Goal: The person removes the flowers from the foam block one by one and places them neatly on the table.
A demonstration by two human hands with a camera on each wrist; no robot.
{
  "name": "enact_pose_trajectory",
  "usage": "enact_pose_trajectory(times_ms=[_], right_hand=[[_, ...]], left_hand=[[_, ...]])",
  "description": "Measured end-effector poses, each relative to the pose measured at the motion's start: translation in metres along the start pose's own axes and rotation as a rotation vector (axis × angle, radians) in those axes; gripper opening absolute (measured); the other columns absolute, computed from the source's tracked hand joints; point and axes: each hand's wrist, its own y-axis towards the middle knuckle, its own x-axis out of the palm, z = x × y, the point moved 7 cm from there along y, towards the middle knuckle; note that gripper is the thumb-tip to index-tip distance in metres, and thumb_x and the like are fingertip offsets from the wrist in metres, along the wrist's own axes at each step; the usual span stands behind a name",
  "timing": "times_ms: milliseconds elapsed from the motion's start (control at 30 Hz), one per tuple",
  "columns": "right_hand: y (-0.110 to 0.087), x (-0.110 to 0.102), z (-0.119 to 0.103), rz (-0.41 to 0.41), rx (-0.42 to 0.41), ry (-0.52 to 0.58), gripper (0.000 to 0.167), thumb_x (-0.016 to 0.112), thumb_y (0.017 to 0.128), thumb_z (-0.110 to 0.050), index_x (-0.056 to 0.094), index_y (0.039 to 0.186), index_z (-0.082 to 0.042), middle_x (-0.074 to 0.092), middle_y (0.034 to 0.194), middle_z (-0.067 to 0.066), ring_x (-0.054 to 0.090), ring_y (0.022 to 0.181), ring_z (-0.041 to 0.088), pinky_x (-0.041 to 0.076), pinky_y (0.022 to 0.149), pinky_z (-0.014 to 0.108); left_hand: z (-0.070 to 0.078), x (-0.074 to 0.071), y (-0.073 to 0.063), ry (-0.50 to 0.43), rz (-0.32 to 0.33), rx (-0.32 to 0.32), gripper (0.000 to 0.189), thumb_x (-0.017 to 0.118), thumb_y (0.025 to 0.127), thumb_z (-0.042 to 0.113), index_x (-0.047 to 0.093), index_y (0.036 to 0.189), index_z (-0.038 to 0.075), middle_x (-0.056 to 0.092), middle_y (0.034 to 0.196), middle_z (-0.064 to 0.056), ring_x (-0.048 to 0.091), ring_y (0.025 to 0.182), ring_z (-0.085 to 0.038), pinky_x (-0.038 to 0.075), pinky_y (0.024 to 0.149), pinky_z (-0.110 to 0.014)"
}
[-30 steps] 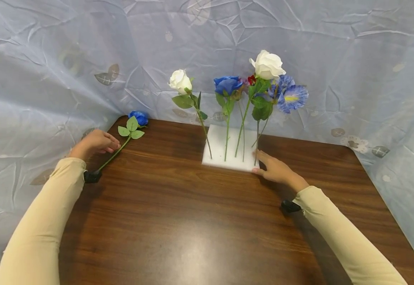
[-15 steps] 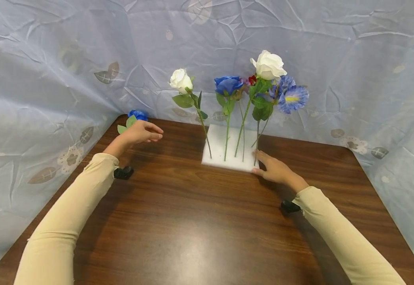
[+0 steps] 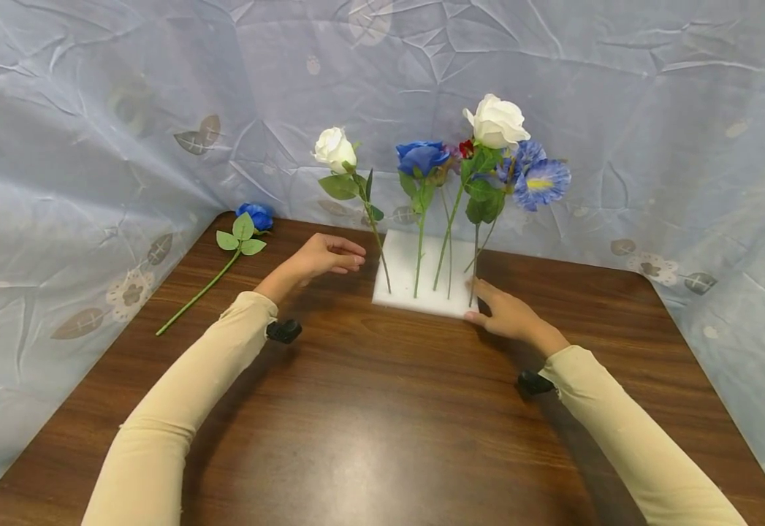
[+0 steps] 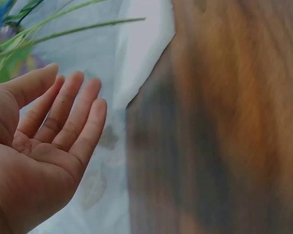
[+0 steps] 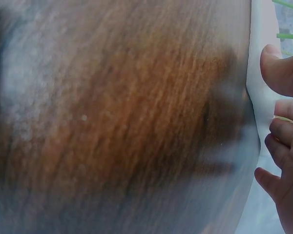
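Several artificial flowers stand with their stems in a white foam block (image 3: 400,276). At its left stands a white rose (image 3: 335,150), then a blue rose (image 3: 421,157). A larger white rose (image 3: 496,121) and a blue-purple iris (image 3: 540,181) are on the right. My left hand (image 3: 319,257) hovers just left of the block, holding nothing; in the left wrist view its fingers (image 4: 90,124) are spread and gently bent. My right hand (image 3: 507,310) touches the block's right front corner with thumb and fingers. Part of its fingers is hidden behind a stem in the head view.
Another blue rose (image 3: 255,216) lies on the brown wooden table (image 3: 356,409) at the far left, its stem pointing toward the near left. A patterned grey-blue curtain (image 3: 277,88) hangs behind the table and along both sides.
My left hand has moved right, from beside the lying blue rose to near the foam block, leaving that rose on the table. My right hand has stayed at the block.
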Motion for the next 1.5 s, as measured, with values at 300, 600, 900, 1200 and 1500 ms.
enact_pose_trajectory(times_ms=[300, 600, 900, 1200, 1500], right_hand=[[-0.001, -0.001, 0.001, 0.013, 0.003, 0.007, 0.075, 0.061, 0.102, -0.037, 0.029, 0.159, -0.001, 0.024, 0.164, 0.030, 0.029, 0.150, 0.048, 0.030, 0.120, 0.064], [-0.001, -0.001, 0.000, 0.014, -0.006, 0.012, 0.075, 0.062, 0.102, -0.037, 0.028, 0.159, 0.000, 0.023, 0.164, 0.029, 0.029, 0.150, 0.048, 0.030, 0.120, 0.063], [0.001, -0.002, 0.000, 0.029, -0.011, 0.013, 0.075, 0.061, 0.102, -0.037, 0.030, 0.158, 0.002, 0.024, 0.164, 0.029, 0.030, 0.150, 0.047, 0.030, 0.121, 0.062], [0.002, 0.000, 0.003, 0.031, -0.004, 0.007, 0.075, 0.062, 0.102, -0.037, 0.031, 0.158, 0.002, 0.026, 0.164, 0.028, 0.031, 0.149, 0.046, 0.030, 0.120, 0.061], [0.001, 0.001, 0.001, 0.023, -0.009, -0.007, 0.074, 0.062, 0.102, -0.035, 0.030, 0.158, 0.002, 0.026, 0.164, 0.028, 0.031, 0.149, 0.046, 0.031, 0.120, 0.061]], left_hand=[[-0.017, 0.042, 0.013, -0.156, -0.016, -0.037, 0.038, 0.065, 0.098, 0.000, 0.061, 0.134, -0.009, 0.063, 0.134, -0.029, 0.066, 0.121, -0.037, 0.054, 0.105, -0.045], [-0.025, 0.060, 0.023, -0.194, -0.047, -0.023, 0.035, 0.064, 0.098, -0.001, 0.062, 0.131, -0.010, 0.063, 0.137, -0.025, 0.067, 0.122, -0.026, 0.055, 0.104, -0.039], [-0.026, 0.063, 0.027, -0.131, -0.065, -0.008, 0.030, 0.065, 0.099, 0.004, 0.067, 0.127, -0.006, 0.068, 0.130, -0.022, 0.067, 0.120, -0.022, 0.055, 0.104, -0.036], [-0.026, 0.064, 0.029, -0.152, -0.066, -0.001, 0.028, 0.065, 0.098, 0.003, 0.068, 0.124, -0.008, 0.073, 0.121, -0.019, 0.071, 0.106, -0.012, 0.055, 0.104, -0.037], [-0.024, 0.065, 0.030, -0.163, -0.047, 0.002, 0.027, 0.065, 0.098, 0.002, 0.068, 0.122, -0.010, 0.075, 0.118, -0.019, 0.071, 0.105, -0.017, 0.057, 0.102, -0.039]])
